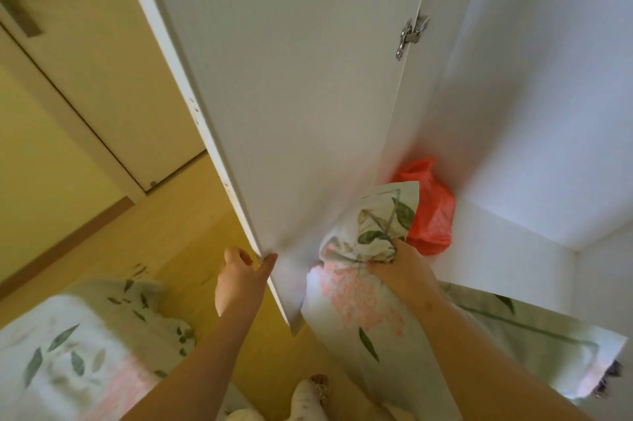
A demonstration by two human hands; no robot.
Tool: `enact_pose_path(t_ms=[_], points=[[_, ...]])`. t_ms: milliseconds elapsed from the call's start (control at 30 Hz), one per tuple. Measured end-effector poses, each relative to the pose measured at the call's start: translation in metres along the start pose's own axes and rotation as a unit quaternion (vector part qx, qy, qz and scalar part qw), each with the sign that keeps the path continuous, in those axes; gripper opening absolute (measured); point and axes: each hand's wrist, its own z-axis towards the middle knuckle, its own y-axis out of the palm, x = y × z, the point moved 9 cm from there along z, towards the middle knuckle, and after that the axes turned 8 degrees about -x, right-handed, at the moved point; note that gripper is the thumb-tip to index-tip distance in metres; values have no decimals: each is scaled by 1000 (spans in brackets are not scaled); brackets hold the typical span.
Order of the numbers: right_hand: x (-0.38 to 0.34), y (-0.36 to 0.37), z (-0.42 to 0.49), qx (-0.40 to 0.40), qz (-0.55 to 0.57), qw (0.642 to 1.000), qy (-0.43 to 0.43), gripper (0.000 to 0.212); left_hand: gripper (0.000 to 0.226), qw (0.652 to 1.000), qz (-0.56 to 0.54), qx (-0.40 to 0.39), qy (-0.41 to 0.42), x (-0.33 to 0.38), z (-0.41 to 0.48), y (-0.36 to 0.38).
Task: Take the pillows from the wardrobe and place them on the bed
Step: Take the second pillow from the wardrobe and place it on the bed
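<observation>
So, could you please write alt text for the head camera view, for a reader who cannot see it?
The right hand grips a floral pillow at the open wardrobe, while the left hand holds the edge of the white wardrobe door. An orange plastic bag sits behind the pillow, inside the wardrobe.

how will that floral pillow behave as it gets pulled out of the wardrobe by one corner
Probably floppy: the floral pillow bunches where the right hand grips it and sags below. Likely light for its size, since one hand holds it. It may brush the red plastic bag beside it, or drag on the wardrobe door that the left hand holds.
</observation>
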Motion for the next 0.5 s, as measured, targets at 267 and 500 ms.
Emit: enact_pose_path(t_ms=[267,500], points=[[12,13,-11,-19,3,1000,16,27,22,995,-4,24,98,17,-6,4],[43,19,-32,-32,25,997,59,28,14,992,56,32,113,27,-33,16]])
